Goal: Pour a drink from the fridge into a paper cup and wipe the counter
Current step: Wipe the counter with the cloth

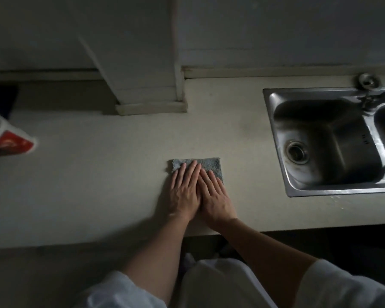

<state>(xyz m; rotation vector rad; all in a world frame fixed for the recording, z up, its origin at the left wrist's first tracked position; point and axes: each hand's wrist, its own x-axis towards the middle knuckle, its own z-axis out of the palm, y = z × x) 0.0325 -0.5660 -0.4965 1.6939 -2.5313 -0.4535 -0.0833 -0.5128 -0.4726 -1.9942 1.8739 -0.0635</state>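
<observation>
A folded grey-blue cloth (207,163) lies flat on the pale counter (98,185), near its middle. My left hand (183,192) and my right hand (213,194) lie side by side on the cloth's near half, fingers straight and pressing down. A red and white paper cup (7,138) stands at the far left edge of the view, well apart from both hands; its contents are not visible.
A steel sink (325,141) with a drain and a tap (369,90) sits in the counter to the right. A white boxed column (149,85) juts onto the counter at the back. A dark object is at the far left edge.
</observation>
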